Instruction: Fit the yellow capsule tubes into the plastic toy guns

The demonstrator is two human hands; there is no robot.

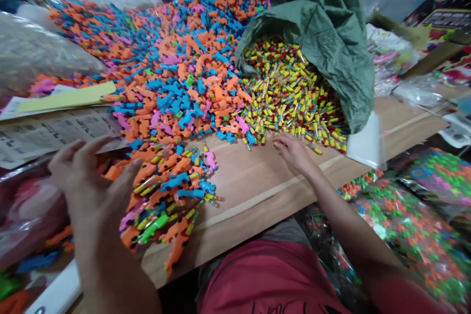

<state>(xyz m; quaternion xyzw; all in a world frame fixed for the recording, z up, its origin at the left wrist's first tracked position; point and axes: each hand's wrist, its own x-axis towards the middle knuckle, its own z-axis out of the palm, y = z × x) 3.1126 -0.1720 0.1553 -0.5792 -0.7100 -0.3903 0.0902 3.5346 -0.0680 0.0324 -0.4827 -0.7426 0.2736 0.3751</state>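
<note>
My left hand (88, 181) is raised near the table's left edge, fingers spread and holding nothing, next to a small heap of assembled toy cars (169, 191). My right hand (292, 152) reaches across the wooden table (257, 191) to the edge of a pile of small yellow tubes with red caps (290, 93). Its fingers are curled down at the pile; what they hold, if anything, is hidden. A big heap of orange, blue and pink plastic toy cars (176, 59) covers the table's far half.
A green sack (324, 24) lies open over the yellow tubes. Printed papers (47, 132) and a yellow sheet (66, 98) lie at the left. Clear bags (33, 49) stand at the far left, bags of coloured pieces (412, 216) at the right. A white card (366, 142) stands by the sack.
</note>
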